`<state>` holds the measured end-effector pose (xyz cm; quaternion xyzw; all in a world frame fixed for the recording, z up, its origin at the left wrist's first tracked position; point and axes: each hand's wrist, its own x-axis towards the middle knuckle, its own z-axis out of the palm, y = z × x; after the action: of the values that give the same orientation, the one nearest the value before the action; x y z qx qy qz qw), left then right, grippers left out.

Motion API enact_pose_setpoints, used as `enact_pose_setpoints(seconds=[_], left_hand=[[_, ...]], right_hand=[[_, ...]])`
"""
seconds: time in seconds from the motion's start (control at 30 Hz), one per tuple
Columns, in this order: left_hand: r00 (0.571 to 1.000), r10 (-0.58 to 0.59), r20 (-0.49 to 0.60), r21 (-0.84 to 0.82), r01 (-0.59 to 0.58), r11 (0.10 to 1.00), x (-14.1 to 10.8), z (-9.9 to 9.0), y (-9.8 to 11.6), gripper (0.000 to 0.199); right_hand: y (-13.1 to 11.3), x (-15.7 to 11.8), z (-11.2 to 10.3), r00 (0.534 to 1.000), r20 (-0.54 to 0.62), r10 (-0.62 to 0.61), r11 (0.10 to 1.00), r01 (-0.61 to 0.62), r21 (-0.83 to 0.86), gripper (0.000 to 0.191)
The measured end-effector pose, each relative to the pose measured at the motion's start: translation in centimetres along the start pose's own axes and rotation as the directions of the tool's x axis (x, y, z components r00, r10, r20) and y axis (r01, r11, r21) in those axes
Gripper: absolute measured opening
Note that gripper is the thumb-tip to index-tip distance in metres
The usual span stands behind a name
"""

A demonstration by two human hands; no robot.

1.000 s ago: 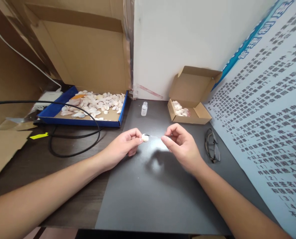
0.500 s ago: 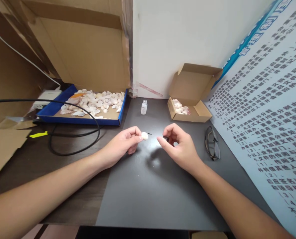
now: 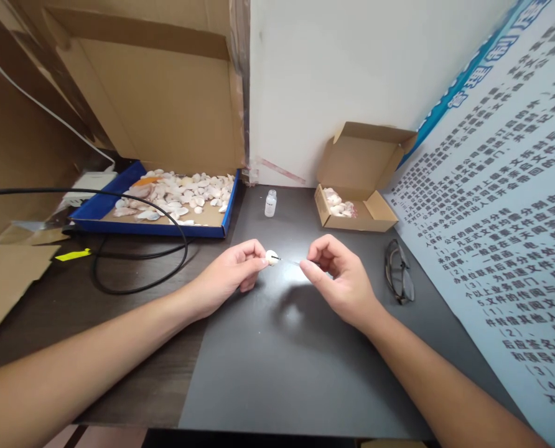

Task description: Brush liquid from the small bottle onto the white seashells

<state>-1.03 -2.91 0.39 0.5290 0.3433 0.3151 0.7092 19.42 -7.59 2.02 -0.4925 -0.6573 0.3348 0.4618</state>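
Between thumb and fingers, my left hand (image 3: 240, 266) pinches a small white shell (image 3: 271, 256) above the grey mat. My right hand (image 3: 336, 270) is closed on a thin brush-like tool (image 3: 289, 261), whose dark tip lies over the shell. The tool's other end is hidden by my right fingers. Beyond both hands, a small clear bottle (image 3: 270, 203) with a label stands upright, its mouth uncovered.
A blue-edged tray (image 3: 149, 228) full of shells sits at the back left. An open cardboard box (image 3: 359, 222) with shells stands back right. Glasses (image 3: 399, 272) lie on the right. A black cable (image 3: 140, 254) loops on the left, near a yellow tag (image 3: 73, 254).
The dark tip has moved left onto the shell, and the tool's thin shaft now shows. My right fingers have closed nearer together around it. My left hand has barely moved.
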Motion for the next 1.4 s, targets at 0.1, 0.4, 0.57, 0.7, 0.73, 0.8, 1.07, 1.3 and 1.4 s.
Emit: enact_pose_setpoints(seconds=[0.1, 0.4, 0.57, 0.7, 0.73, 0.8, 1.07, 1.3, 1.4], left_hand=[[1.0, 0.005, 0.001, 0.007, -0.005, 1.0, 0.01, -0.01, 0.03, 0.023], [1.0, -0.002, -0.004, 0.013, 0.002, 1.0, 0.02, -0.04, 0.01, 0.025], [1.0, -0.001, -0.005, 0.009, 0.001, 1.0, 0.03, -0.01, 0.04, 0.024], [1.0, 0.0, 0.003, -0.001, 0.0, 1.0, 0.06, -0.11, -0.07, 0.024], [1.0, 0.0, 0.006, -0.005, 0.0, 1.0, 0.06, -0.13, -0.09, 0.024], [1.0, 0.003, 0.013, -0.012, -0.003, 1.0, 0.07, -0.15, -0.11, 0.024], [1.0, 0.011, 0.016, -0.003, -0.011, 1.0, 0.03, -0.07, -0.07, 0.024], [1.0, 0.017, 0.015, 0.012, -0.017, 1.0, 0.14, -0.2, -0.17, 0.025], [1.0, 0.014, 0.014, 0.009, -0.015, 1.0, 0.09, -0.18, -0.1, 0.025]], right_hand=[[-0.11, -0.08, 0.03, 1.0, 0.005, -0.015, 1.0, 0.015, 0.0, 0.018], [-0.12, -0.14, 0.07, 1.0, -0.019, 0.01, 0.998, -0.011, -0.061, 0.017], [0.01, 0.02, 0.05, 1.0, -0.023, 0.015, 0.997, -0.017, -0.073, 0.017], [0.26, 0.28, 0.09, 0.997, -0.061, 0.055, 0.986, -0.064, -0.156, 0.018], [0.24, 0.29, 0.08, 0.997, -0.047, 0.06, 0.99, -0.065, -0.127, 0.018], [0.16, 0.26, 0.06, 0.998, 0.002, 0.065, 0.997, -0.064, -0.044, 0.018], [0.41, 0.33, 0.05, 0.993, -0.053, 0.108, 0.987, -0.113, -0.115, 0.022], [0.33, 0.33, 0.12, 0.991, -0.063, 0.118, 0.991, -0.122, -0.062, 0.026], [0.43, 0.39, 0.12, 0.988, -0.11, 0.109, 0.987, -0.121, -0.104, 0.027]])
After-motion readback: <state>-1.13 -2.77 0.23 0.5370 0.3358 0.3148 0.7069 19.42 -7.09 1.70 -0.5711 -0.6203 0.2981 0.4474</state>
